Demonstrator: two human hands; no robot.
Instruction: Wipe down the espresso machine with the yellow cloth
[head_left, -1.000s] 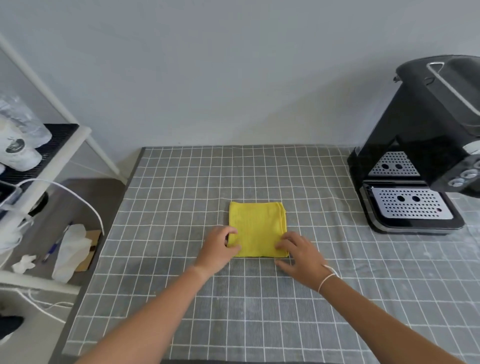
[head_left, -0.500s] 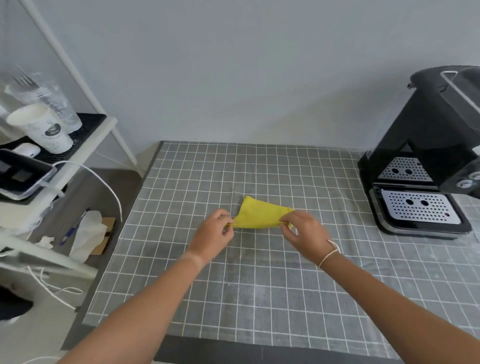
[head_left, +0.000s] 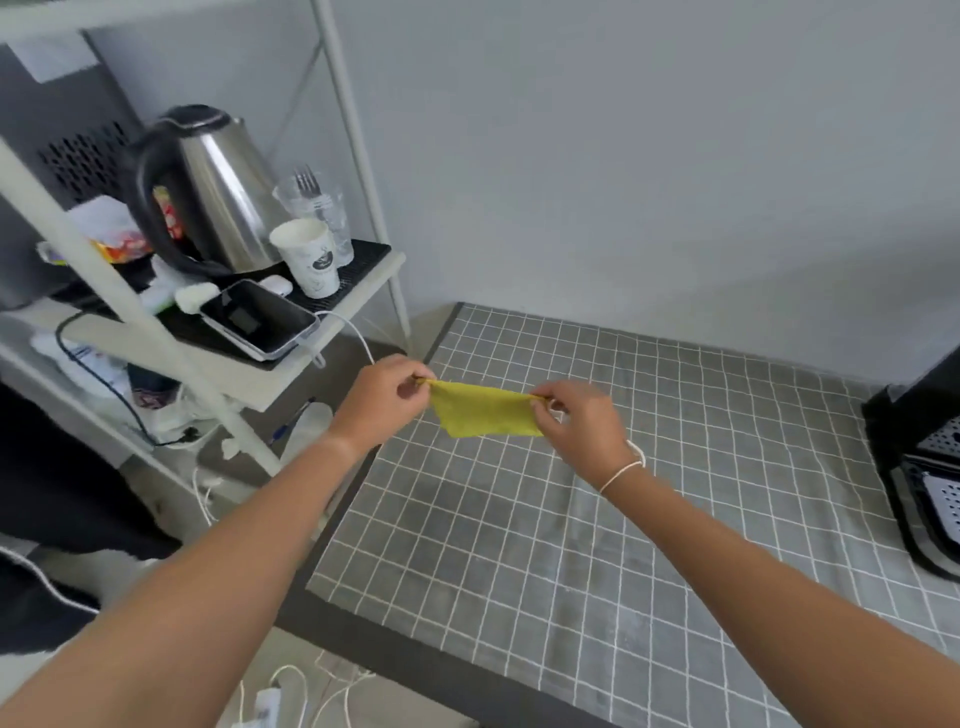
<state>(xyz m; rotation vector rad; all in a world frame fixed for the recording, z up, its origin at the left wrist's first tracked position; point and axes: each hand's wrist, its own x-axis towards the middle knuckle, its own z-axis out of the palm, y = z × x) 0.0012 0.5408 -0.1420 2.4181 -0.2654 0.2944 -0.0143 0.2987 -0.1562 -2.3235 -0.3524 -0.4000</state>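
In the head view I have the yellow cloth (head_left: 485, 415) lifted off the tabletop (head_left: 597, 545) and stretched between my two hands. My left hand (head_left: 387, 397) pinches its left top corner and my right hand (head_left: 582, 421) pinches its right top corner, so the cloth hangs just below my fingertips, clear of the grid-patterned surface beneath. The espresso machine (head_left: 919, 467) stands well to the right of my right hand, cut off by the frame edge, and nothing touches it yet.

As I judge it, the step in hand is opening the cloth out for wiping. To do it well I would keep both pinches firm on the corners, let the folds fall open, then gather the cloth into one palm so a broad flat face meets the machine. I would carry it right without dragging it over the tabletop.

Counting: one yellow cloth, one espresso machine, two hands. On the shelf (head_left: 332, 332) beyond my left hand I count one kettle (head_left: 213, 192), one paper cup (head_left: 309, 254), one clear cup holding forks (head_left: 317, 208) and one phone-like device (head_left: 257, 319) with a white cable attached. Other items there are too cluttered to count.
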